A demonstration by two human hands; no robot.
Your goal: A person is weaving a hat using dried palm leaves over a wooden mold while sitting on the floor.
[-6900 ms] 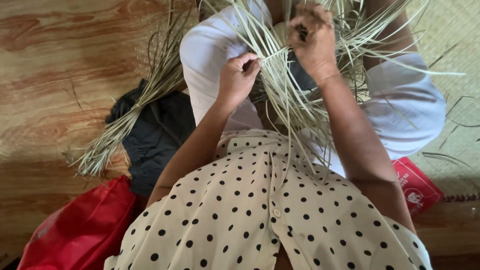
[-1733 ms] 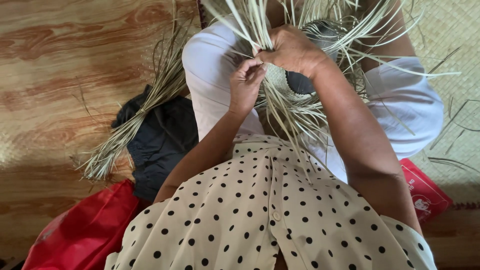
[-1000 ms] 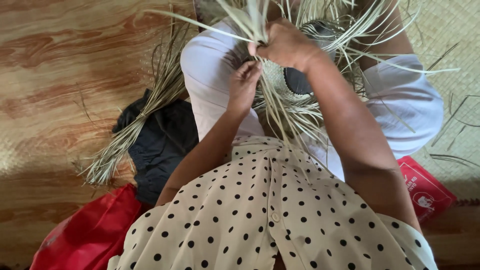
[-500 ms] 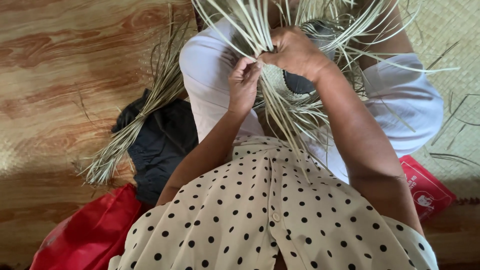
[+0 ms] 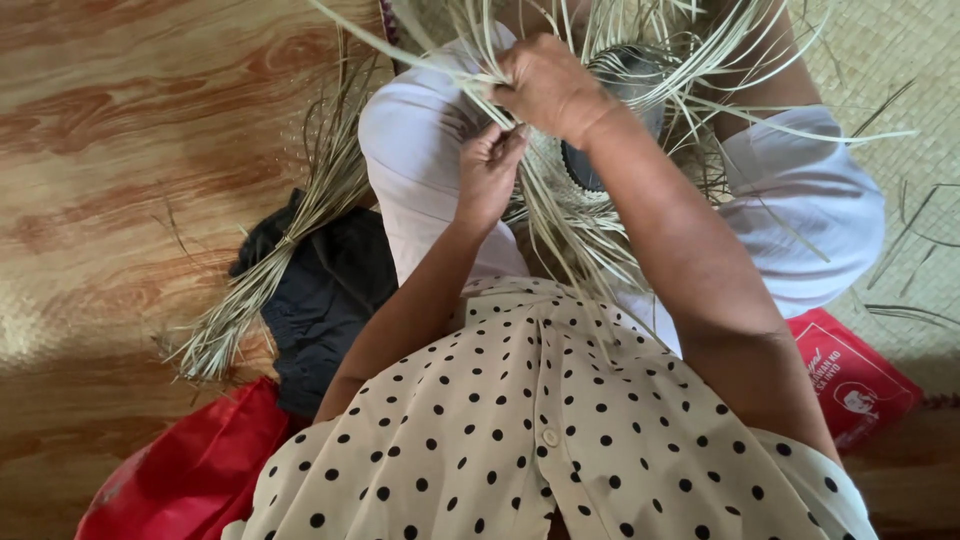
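Observation:
My left hand pinches pale straw strips at the edge of a partly woven straw piece that rests on my lap over white trousers. My right hand is closed over a bunch of loose straw strips just above the left hand, knuckles up. Long loose strands fan out from the weave in all directions. A dark round object shows under the strands beside my right wrist. The fingertips of both hands are partly hidden by straw.
A bundle of dry straw lies on the wooden floor at left, across a black cloth. A red bag sits at lower left, a red packet at right. A woven mat covers the far right.
My right hand has shifted slightly up and left over the strands, and my left hand stays just under it, working the same spot. The bundle and bags have not moved.

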